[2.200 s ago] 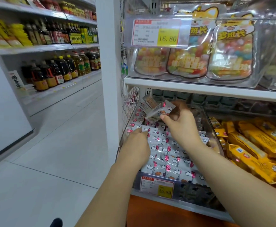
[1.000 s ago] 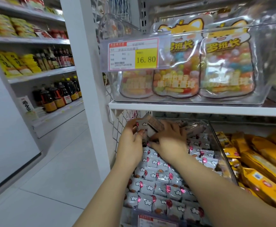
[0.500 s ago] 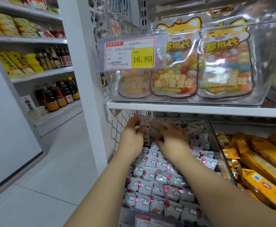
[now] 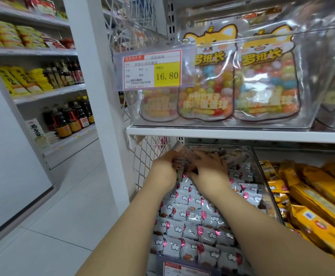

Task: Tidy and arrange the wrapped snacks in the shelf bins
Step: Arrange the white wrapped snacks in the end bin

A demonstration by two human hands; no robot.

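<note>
Left hand (image 4: 163,170) gone rearward, gripping crinkly packets (image 4: 183,153)

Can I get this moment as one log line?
left hand: grips snack packets | right hand: grips them too | where: back of clear bin

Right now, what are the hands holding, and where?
A few snack packets, pinched between both hands: left hand on their left edge, right hand on their right.

Dark bottles (image 4: 69,118) are shelved across the aisle (yellow packets (image 4: 23,80) above); a price tag (image 4: 152,69) is marked 16.80.
</note>
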